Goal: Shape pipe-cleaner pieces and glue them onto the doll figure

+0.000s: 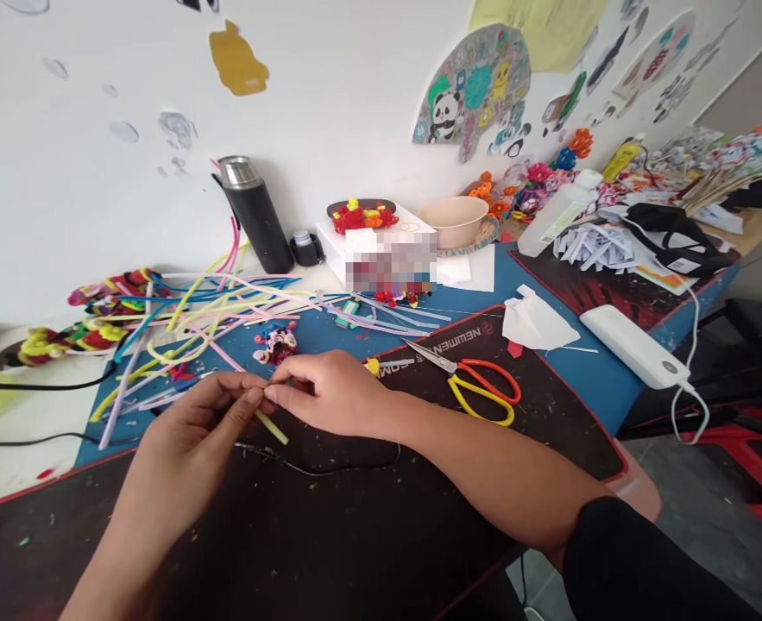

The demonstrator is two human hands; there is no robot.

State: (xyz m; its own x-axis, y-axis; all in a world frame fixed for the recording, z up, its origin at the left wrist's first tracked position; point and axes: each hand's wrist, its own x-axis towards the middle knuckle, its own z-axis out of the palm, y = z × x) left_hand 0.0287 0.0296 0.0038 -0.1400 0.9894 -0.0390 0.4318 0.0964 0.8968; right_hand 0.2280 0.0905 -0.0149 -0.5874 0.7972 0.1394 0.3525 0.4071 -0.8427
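My left hand [196,440] and my right hand [332,392] meet over the dark mat [329,517], fingertips touching. A short pale yellow-green strip [273,428] sticks out below the left fingers, pinched in them. The right thumb and index finger press together at its upper end; what they grip is hidden. Just behind the hands lies a small white, red and blue beaded-looking figure [278,342]. Scissors [471,379] with one red and one yellow handle lie partly open to the right. At the left is a pile of fuzzy coloured stems [225,302].
A black thermos [257,216] stands by the wall, near a white box [332,259] and a beige bowl [455,220]. To the right are a white bottle [558,216], crumpled paper [536,319] and a white power bank [632,345] with its cable. A thin black cord [329,473] crosses the mat.
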